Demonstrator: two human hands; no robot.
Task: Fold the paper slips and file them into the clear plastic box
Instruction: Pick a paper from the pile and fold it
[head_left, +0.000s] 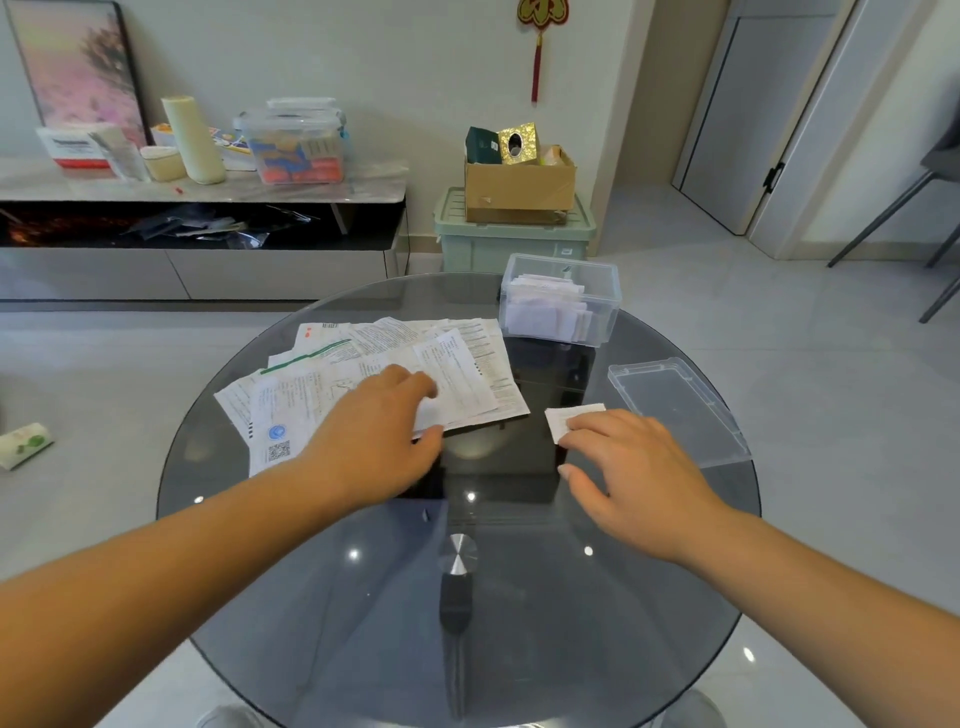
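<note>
On the left part of the round glass worktop (467, 623) lies a messy pile of paper slips (332, 384), spread out like a fan. The slips look thin, light and floppy, so they should bend and tear easily and may slide on the smooth glass. A good place to take one is at a loose edge or corner, lifting just one sheet at a time. The left hand (379, 441) is on the near side of this pile. Its fingers are bent over the top slip (457, 374) and the thumb seems to sit under the near edge, so it looks like a pinch on that one sheet. In the middle, just right of the pile, lies a small folded slip (571, 415), flat on the glass. The right hand (634, 467) has loose, spread fingers, and only the fingertips rest on the folded slip; it does not grip it. To lift that slip, a thumb may have to slide under one edge. Behind it, at the far side of the worktop, stands the clear plastic box (561, 299), open on top and with many folded slips standing inside. Its clear lid (680, 410) lies on the far right, partly over the rim.
</note>
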